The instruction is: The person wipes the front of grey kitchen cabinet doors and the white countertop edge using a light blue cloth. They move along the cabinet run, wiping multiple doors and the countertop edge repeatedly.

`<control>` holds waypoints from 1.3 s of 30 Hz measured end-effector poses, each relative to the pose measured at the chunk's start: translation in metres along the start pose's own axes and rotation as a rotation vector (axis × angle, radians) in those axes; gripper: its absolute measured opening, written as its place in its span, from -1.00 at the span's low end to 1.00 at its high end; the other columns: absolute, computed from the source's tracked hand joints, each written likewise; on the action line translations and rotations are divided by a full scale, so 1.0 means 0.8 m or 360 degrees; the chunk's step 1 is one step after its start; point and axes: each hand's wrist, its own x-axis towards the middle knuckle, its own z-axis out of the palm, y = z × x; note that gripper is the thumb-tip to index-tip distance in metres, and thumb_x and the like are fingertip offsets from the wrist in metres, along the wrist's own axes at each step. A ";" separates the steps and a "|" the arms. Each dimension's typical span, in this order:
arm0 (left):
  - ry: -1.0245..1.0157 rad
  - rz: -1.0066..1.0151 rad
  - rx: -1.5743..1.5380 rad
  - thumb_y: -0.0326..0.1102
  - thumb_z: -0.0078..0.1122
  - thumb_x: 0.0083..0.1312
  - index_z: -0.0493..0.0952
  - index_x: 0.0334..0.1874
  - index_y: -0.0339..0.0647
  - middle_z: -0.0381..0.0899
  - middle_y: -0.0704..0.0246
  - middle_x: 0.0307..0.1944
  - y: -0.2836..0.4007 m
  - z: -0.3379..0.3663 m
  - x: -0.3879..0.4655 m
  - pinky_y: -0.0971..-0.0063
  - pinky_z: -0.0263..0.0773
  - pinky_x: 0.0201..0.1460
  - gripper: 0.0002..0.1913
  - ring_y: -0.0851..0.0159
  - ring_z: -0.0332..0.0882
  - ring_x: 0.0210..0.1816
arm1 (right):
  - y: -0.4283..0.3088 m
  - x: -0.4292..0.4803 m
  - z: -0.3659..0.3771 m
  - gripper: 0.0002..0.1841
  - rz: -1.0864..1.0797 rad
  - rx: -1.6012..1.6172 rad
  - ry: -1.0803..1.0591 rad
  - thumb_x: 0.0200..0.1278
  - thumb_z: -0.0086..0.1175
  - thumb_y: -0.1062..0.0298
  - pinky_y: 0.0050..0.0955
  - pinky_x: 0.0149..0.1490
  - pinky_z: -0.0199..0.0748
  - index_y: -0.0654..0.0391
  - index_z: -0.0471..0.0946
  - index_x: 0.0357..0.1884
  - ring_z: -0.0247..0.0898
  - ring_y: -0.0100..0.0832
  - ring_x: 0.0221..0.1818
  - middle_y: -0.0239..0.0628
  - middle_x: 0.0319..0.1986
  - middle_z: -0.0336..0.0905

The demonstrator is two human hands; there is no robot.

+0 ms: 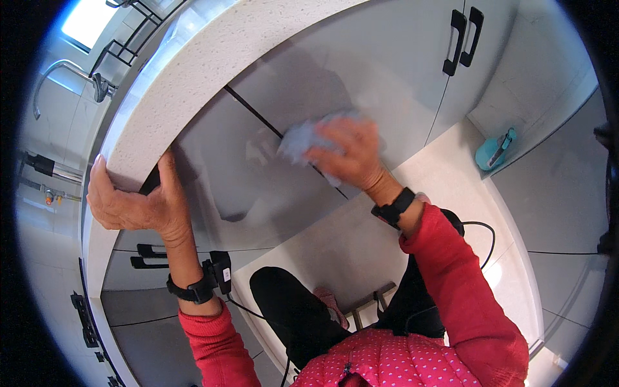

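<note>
My right hand [346, 152] presses a bluish-grey cloth [304, 140] against the glossy grey cabinet doors [309, 82], over the dark gap between two of them. Both the hand and the cloth are blurred. On the left, my left hand [140, 203] grips the edge of the pale speckled countertop [193, 82], with the thumb beneath it and the fingers on top. Each wrist wears a black strap, and the left one carries a small black device [221, 273] with a cable.
Black handles [463, 43] stick out from the doors at upper right. A teal spray bottle [495, 150] stands on the floor by the wall. At the far left are a chrome faucet [72, 72] and a black wire rack [130, 36]. Below me is a low stool [358, 317].
</note>
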 end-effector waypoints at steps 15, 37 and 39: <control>-0.0009 -0.0021 -0.0084 0.11 0.50 -0.04 0.33 0.27 -0.13 0.45 0.33 0.10 -0.002 -0.001 -0.001 0.21 0.00 0.31 -0.14 0.16 0.29 0.22 | 0.045 0.017 -0.020 -0.63 0.0292 -0.0101 0.0069 0.06 0.24 0.25 -0.18 0.16 0.24 -0.15 0.54 -0.02 0.34 -0.21 0.14 -0.32 0.11 0.43; 0.0106 0.0077 -0.0040 0.13 0.44 0.07 0.43 0.18 -0.16 0.52 0.34 0.05 -0.003 0.002 0.006 0.23 0.18 0.19 -0.28 0.17 0.42 0.11 | 0.089 0.035 -0.018 -0.66 0.1115 -0.0173 0.0698 0.06 0.23 0.30 -0.15 0.18 0.22 -0.03 0.56 -0.05 0.34 -0.15 0.09 -0.15 0.06 0.43; 0.0112 0.0072 -0.0045 0.13 0.44 0.07 0.44 0.18 -0.15 0.53 0.34 0.04 -0.003 0.001 0.007 0.23 0.17 0.19 -0.28 0.17 0.42 0.11 | 0.119 0.025 -0.016 -0.65 0.1571 -0.0203 0.0958 0.19 0.16 0.30 -0.20 0.19 0.25 0.08 0.49 0.04 0.34 -0.15 0.09 -0.12 0.01 0.44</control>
